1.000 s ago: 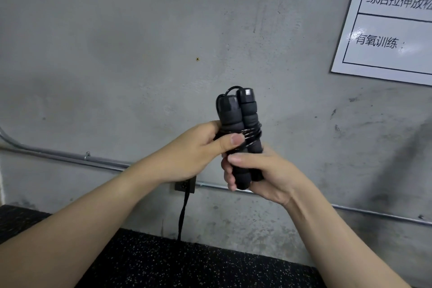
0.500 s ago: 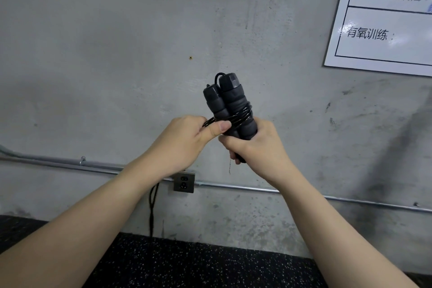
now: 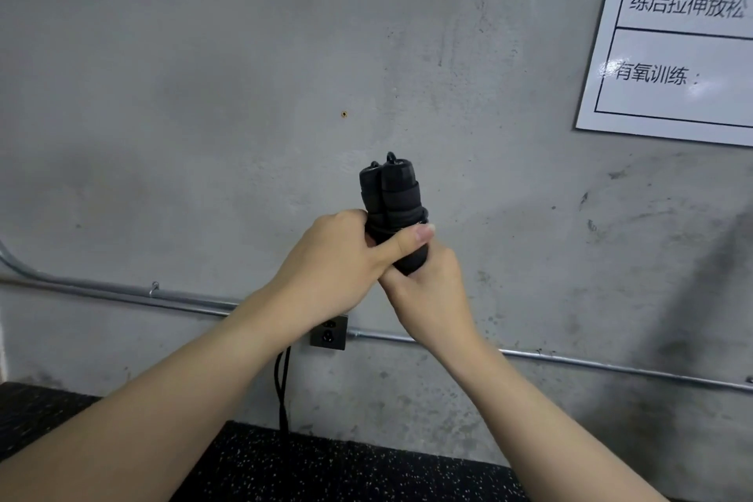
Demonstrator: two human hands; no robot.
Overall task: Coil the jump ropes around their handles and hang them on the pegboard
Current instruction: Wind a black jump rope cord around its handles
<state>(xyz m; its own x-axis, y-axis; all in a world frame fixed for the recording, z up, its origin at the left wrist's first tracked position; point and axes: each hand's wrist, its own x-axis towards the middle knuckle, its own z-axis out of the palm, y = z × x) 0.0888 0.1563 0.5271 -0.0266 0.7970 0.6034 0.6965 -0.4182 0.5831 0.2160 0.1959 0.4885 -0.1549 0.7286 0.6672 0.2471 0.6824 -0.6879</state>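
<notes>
Head view: nearest, the two black foam jump-rope handles (image 3: 389, 200) are held upright side by side in front of the chest, gripped low by the right hand (image 3: 423, 285). The thin black rope coil (image 3: 401, 222) is pinned against them by the left hand (image 3: 338, 257), thumb across. Coiling seems nearly finished; securing the end comes next. Behind, the grey concrete wall (image 3: 203, 94) shows no pegboard.

2 handles (image 3: 390, 208) side by side, left hand (image 3: 338, 257) above right hand (image 3: 428, 289), wall behind
</notes>
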